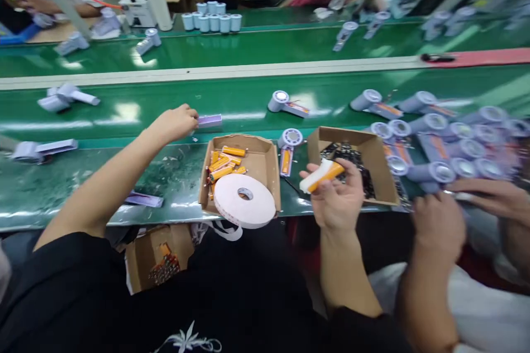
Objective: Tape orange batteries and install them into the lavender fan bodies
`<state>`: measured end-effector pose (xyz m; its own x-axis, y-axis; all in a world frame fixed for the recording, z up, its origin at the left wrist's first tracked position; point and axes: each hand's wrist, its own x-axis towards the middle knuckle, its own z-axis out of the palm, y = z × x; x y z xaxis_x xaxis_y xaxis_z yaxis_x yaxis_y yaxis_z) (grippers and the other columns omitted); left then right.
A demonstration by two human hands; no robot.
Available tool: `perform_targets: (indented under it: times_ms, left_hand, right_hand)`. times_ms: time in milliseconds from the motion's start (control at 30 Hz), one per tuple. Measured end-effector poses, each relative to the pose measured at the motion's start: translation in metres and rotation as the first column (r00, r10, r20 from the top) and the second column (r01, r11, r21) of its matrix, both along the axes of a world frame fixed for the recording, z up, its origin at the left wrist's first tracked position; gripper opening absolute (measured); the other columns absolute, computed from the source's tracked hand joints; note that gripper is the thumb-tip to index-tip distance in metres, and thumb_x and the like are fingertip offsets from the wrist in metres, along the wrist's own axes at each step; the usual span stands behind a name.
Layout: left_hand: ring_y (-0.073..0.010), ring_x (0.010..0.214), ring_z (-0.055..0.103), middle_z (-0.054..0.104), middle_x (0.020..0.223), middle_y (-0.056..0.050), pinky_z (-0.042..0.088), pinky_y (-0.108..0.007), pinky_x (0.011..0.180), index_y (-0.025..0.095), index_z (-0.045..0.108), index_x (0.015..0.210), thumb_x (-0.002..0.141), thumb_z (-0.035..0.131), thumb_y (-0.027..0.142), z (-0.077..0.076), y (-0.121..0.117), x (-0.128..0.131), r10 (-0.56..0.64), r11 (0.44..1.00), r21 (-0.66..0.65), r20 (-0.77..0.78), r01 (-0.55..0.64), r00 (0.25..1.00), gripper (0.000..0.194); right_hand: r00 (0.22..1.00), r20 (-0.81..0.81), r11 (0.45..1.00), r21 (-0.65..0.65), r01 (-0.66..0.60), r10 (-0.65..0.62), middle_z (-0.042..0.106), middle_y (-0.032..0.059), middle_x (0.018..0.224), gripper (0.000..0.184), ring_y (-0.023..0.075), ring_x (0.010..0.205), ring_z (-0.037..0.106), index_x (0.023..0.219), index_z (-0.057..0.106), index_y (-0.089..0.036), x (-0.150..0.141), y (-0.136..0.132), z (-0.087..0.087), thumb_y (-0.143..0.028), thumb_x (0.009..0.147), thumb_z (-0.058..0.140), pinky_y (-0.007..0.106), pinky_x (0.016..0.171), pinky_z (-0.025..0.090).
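Observation:
My left hand (179, 124) is reached out over the green belt, fingers closed at one end of a lavender fan housing (210, 120); only its handle part shows. My right hand (340, 196) is palm up, and its fingers hold an orange cylindrical battery (327, 175) with a white strip along it. Between the hands a cardboard box (265, 149) contains several orange batteries (226, 163), and a roll of white tape (260, 204) leans on its front edge. Beside the box lies a lavender fan (291, 138) with an orange battery in its open handle.
A second cardboard box (383, 176) behind my right hand contains small dark parts. Lavender fans (439, 171) are heaped at the right, near a co-worker's hands (441, 218). More fans lie along the belt (232, 94). Light blue cylinders (213, 23) stand across the line.

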<state>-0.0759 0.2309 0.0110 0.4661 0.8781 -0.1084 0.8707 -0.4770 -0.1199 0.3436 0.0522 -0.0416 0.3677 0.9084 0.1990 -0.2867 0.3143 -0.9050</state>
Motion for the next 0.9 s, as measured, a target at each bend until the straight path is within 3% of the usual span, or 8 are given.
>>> perform_targets:
  times_ms: [133,267,367,467,567,667,767,900]
  left_hand:
    - [-0.0351,0.142,0.06,0.076,0.141,-0.017,0.055,-0.036,0.107,0.015,0.084,0.116,0.093,0.064,0.014,-0.024,0.083,0.038,-0.136,0.989,-0.073,-0.165,0.126,0.977,0.03]
    - [-0.0315,0.121,0.071,0.082,0.127,-0.013,0.053,-0.032,0.098,0.019,0.085,0.118,0.089,0.074,0.03,-0.037,0.115,0.039,-0.054,0.988,-0.153,-0.179,0.026,0.982,0.033]
    - [-0.0267,0.107,0.074,0.085,0.111,-0.005,0.05,-0.03,0.092,0.027,0.087,0.109,0.088,0.076,0.042,-0.035,0.122,0.03,0.002,0.971,-0.238,-0.019,-0.007,1.0,0.027]
    - [-0.0231,0.097,0.074,0.085,0.103,-0.002,0.047,-0.028,0.085,0.029,0.086,0.106,0.093,0.071,0.047,-0.033,0.12,0.024,0.061,0.964,-0.266,0.167,-0.015,0.984,0.026]
    - [-0.0227,0.094,0.074,0.085,0.103,-0.003,0.046,-0.029,0.082,0.026,0.083,0.107,0.1,0.063,0.045,-0.035,0.112,0.026,0.117,0.981,-0.185,0.285,-0.065,0.951,0.029]
    - [-0.0246,0.099,0.075,0.085,0.108,-0.005,0.046,-0.03,0.082,0.026,0.081,0.104,0.099,0.065,0.041,-0.04,0.106,0.033,0.152,0.984,-0.141,0.328,-0.11,0.932,0.023]
    - [-0.0254,0.104,0.076,0.085,0.11,-0.005,0.047,-0.03,0.084,0.026,0.08,0.102,0.099,0.067,0.038,-0.045,0.106,0.04,0.164,0.983,-0.137,0.345,-0.123,0.924,0.018]
    - [-0.0269,0.109,0.076,0.085,0.112,-0.006,0.049,-0.031,0.089,0.026,0.08,0.104,0.101,0.064,0.038,-0.054,0.108,0.048,0.18,0.981,-0.134,0.376,-0.139,0.909,0.02]
  right_hand:
    - [0.995,0.093,0.999,0.038,-0.03,0.026,0.09,-0.0005,0.103,0.058,0.0228,0.096,0.089,0.124,0.071,-0.034,-0.003,-0.005,0.011,-0.046,0.078,0.104,0.041,0.096,0.075]
    - [0.963,0.257,0.991,0.086,-0.104,0.078,0.09,0.0001,0.104,0.051,0.025,0.094,0.089,0.123,0.072,-0.034,-0.002,0.004,0.033,-0.038,0.082,0.102,0.04,0.088,0.077]
    - [0.93,0.343,0.968,0.154,-0.196,0.134,0.088,-0.0013,0.107,0.055,0.0257,0.102,0.088,0.121,0.073,-0.034,-0.018,0.055,0.048,-0.033,0.076,0.105,0.04,0.089,0.076]
    - [0.854,0.434,0.923,0.114,-0.367,0.287,0.086,-0.0015,0.109,0.053,0.024,0.105,0.086,0.122,0.073,-0.033,-0.056,0.136,0.047,-0.038,0.078,0.101,0.041,0.094,0.073]
    - [0.689,0.591,0.861,-0.018,-0.508,0.419,0.085,0.0016,0.11,0.046,0.0232,0.1,0.084,0.123,0.075,-0.026,-0.103,0.211,0.031,-0.039,0.083,0.092,0.041,0.095,0.07]
    - [0.466,0.776,0.842,-0.15,-0.518,0.425,0.085,0.0013,0.098,0.041,0.0236,0.095,0.082,0.126,0.077,-0.022,-0.136,0.253,0.012,-0.031,0.087,0.086,0.038,0.093,0.065]
    - [0.226,0.895,0.848,-0.244,-0.471,0.384,0.084,0.0011,0.091,0.042,0.0229,0.086,0.079,0.134,0.076,-0.021,-0.149,0.265,0.001,-0.025,0.092,0.08,0.033,0.086,0.06]
    - [-0.092,0.951,0.858,-0.306,-0.412,0.295,0.087,0.0061,0.108,0.044,0.0265,0.094,0.08,0.141,0.076,-0.025,-0.148,0.264,-0.002,-0.027,0.097,0.078,0.032,0.086,0.055]
